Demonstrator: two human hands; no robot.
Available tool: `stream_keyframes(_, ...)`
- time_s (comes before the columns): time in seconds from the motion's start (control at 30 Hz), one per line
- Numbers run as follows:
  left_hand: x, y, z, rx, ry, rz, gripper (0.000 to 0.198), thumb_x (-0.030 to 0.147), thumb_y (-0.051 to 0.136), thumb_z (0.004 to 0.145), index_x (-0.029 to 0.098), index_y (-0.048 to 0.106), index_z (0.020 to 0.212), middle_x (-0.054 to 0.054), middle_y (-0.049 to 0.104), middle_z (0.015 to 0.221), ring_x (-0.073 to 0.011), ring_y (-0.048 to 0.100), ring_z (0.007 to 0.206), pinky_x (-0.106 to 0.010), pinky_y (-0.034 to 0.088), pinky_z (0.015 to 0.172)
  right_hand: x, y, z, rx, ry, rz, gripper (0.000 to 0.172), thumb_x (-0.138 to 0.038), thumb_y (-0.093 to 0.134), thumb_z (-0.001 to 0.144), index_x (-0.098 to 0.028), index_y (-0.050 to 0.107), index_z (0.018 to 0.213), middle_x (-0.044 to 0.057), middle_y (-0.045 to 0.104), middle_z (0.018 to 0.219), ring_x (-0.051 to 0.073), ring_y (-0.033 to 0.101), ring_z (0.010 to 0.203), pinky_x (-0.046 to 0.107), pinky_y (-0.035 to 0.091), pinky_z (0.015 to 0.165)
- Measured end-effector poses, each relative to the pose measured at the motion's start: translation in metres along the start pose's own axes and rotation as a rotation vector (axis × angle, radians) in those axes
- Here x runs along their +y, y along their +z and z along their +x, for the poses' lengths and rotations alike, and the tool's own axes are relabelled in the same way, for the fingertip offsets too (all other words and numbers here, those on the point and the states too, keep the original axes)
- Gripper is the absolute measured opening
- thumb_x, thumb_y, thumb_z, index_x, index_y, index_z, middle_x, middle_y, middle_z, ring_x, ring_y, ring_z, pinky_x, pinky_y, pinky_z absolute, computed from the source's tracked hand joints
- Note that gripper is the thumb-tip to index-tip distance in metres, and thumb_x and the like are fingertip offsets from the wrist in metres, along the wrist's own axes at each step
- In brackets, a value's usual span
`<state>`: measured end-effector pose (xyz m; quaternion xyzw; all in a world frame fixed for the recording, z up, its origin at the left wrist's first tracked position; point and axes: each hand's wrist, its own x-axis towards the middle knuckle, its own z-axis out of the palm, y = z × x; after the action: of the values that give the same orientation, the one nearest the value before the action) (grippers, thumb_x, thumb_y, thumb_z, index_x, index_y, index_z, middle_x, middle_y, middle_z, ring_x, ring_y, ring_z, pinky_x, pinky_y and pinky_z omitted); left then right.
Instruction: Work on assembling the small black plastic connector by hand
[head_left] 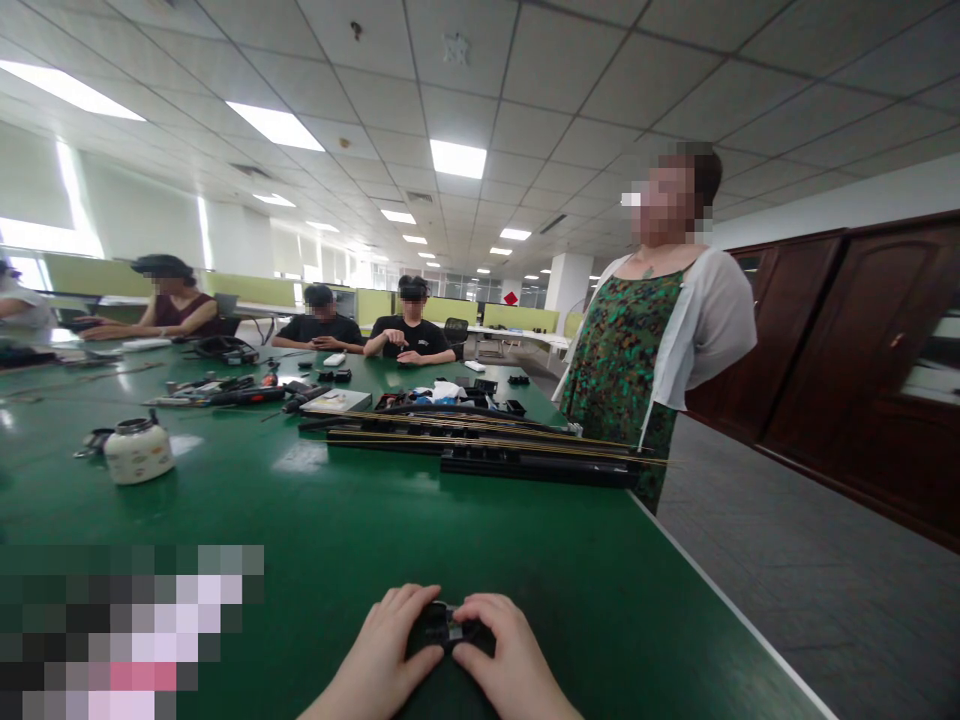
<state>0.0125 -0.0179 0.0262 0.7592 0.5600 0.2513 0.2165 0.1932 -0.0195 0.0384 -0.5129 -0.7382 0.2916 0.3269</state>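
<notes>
Close to me on the green table (315,560), a small black device (451,628) lies between my two hands. It looks like a plastic housing with something lighter inside, but its exact kind is too small to make out. From the left side, my left hand (397,640) curls round it, with the thumb at the near edge and fingers at the far edge. Opposite, my right hand (502,635) grips the other end in the same way, its fingertips bent over the top.
Long black rails (540,468) with thin brass-coloured rods lie across the table ahead. A cream jar (139,450) stands to the left. Tools (247,392) and black parts are scattered farther back. A person (630,330) stands at the right edge; several others sit at the far side.
</notes>
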Motion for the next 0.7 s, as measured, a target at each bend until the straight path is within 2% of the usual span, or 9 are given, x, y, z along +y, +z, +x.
stream_keyframes(0.13,-0.0005,-0.0005,-0.0008,0.013,0.022,-0.019,0.039,0.024,0.056,0.070,0.025,0.057,0.109,-0.005,0.059,0.113,-0.0228,0.051,0.106,-0.035,0.039,0.091,0.0007,0.0013,0.0001,0.005,-0.001,-0.008,0.025,-0.016,0.062,0.062,-0.025,0.066,0.085,0.001,0.065,0.098,0.021,0.055,0.099,0.033,0.037,0.090)
stream_keyframes(0.33,-0.0026,-0.0019,-0.0004,0.019,0.025,-0.051,0.045,0.024,0.058,0.069,0.025,0.055,0.113,-0.006,0.058,0.116,-0.0236,0.050,0.108,-0.036,0.038,0.093,0.0007,0.0018,0.0004,0.003,-0.009,-0.012,0.021,-0.015,0.062,0.063,-0.025,0.066,0.081,0.001,0.065,0.096,0.020,0.055,0.098,0.031,0.037,0.090)
stream_keyframes(0.7,-0.0026,-0.0017,-0.0002,0.008,0.030,-0.059,0.043,0.021,0.057,0.069,0.026,0.056,0.112,-0.005,0.059,0.115,-0.0230,0.051,0.108,-0.035,0.038,0.092,0.0012,0.0031,0.0011,-0.008,-0.008,-0.025,0.020,-0.017,0.060,0.065,-0.026,0.066,0.082,0.001,0.065,0.098,0.020,0.054,0.101,0.031,0.036,0.091)
